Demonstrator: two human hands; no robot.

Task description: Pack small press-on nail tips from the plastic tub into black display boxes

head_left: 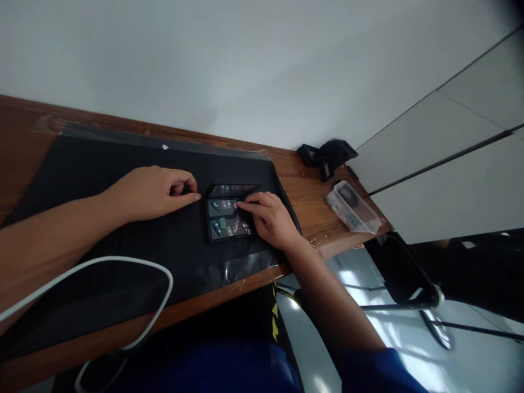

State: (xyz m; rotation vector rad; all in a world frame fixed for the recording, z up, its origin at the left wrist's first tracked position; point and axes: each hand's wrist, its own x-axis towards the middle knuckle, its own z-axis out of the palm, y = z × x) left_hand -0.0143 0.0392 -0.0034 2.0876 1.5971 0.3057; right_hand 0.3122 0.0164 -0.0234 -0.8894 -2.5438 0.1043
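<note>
A small black case lies on the black mat with its lid raised. Inside it, in two rows, sit several small false nails: dark blue pointed ones, a green one and pink patterned ones. My right hand reaches over the case's right side, its fingertips closed at a pink false nail in the upper row. My left hand rests on the mat left of the case. Its fingers are curled, thumb and index tips close together, with nothing visible between them.
A white cable loops over the mat at lower left. On the wooden table at right are a black object and a clear plastic box with small items. A white wall stands behind.
</note>
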